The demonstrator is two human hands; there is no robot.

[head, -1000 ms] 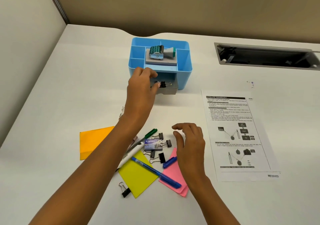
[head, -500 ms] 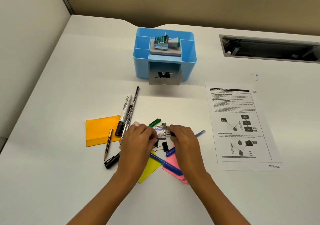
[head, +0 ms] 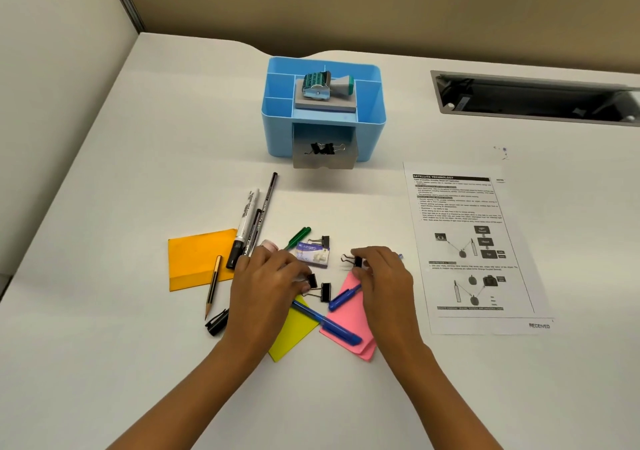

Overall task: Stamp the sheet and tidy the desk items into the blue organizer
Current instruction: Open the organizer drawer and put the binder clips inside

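Note:
The blue organizer (head: pixel 277 131) stands at the back of the desk with its grey drawer (head: pixel 323 162) pulled out; black binder clips (head: pixel 322 148) lie in it. A stamp (head: pixel 327 84) rests on a grey pad on top. The printed sheet (head: pixel 464 249), marked RECEIVED at its bottom, lies to the right. My left hand (head: pixel 266 283) pinches a black binder clip (head: pixel 311 280) in the pile. My right hand (head: pixel 384 276) pinches another binder clip (head: pixel 356 261). Between them sit a staples box (head: pixel 313 254) and more clips (head: pixel 325 292).
Left of the pile lie a white marker (head: pixel 246 224), a black pen (head: pixel 268 200), a pencil (head: pixel 213 285), a loose cap (head: pixel 216 323) and orange notes (head: pixel 197 259). Yellow notes (head: pixel 294 335), pink notes (head: pixel 349 318), blue pens (head: pixel 325 321) and a green pen (head: pixel 297 237) lie near my hands. A cable slot (head: pixel 533 98) opens at the back right.
My left hand came back from the organizer drawer to the pile. Both hands have closed on binder clips, and the right hand has drawn its clip away to the right of the staples box.

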